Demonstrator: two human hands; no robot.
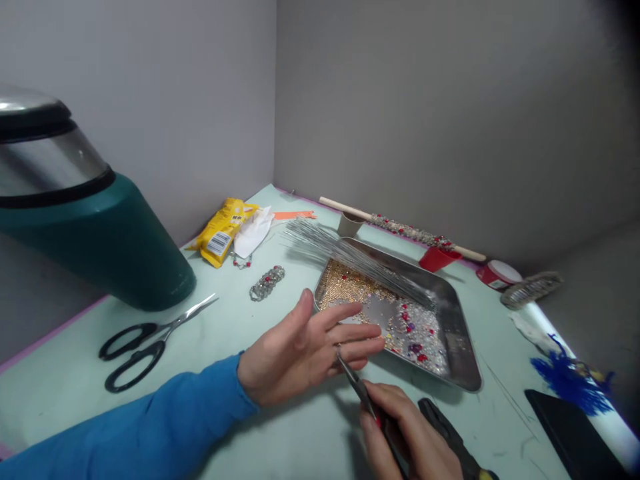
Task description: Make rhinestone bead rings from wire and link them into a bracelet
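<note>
My left hand [305, 347] is held palm up over the table, fingers stretched out toward a metal tray [457, 347]. A small ring-like piece sits on one of its fingers. My right hand [405, 433] is closed around dark pliers [357, 383], whose tip touches that finger. The tray holds gold, clear and red beads [400, 320]. A bundle of thin silver wires [345, 253] lies across the tray's far corner.
Black scissors [145, 340] and a dark green jug [85, 227] stand at the left. A beaded band [267, 283], a yellow packet [223, 230], a beaded stick [405, 230], a red cup [437, 259], blue threads [567, 377] and a black slab [575, 433] lie around.
</note>
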